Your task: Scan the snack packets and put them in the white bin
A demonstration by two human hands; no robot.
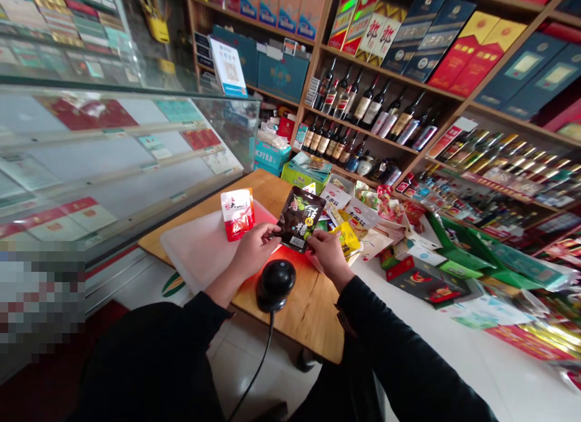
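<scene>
A dark snack pouch (298, 219) with a barcode at its bottom edge is held upright between my two hands. My left hand (255, 247) pinches its left side, and my right hand (327, 252) grips the lower right corner. Just in front of me stands a black barcode scanner (277, 280) with a round head and a cable, and red light falls beneath the pouch. To the left, a red and white snack pouch (237, 214) is on a pale translucent board (190, 243). Right behind my right hand lies a yellow snack packet (347, 238).
The wooden table (313, 316) carries a heap of snack packets (358, 213) at the right. A glass display counter (113, 186) borders the left. Shelves of bottles (363, 107) fill the back, and opened cartons (426, 276) crowd the right side.
</scene>
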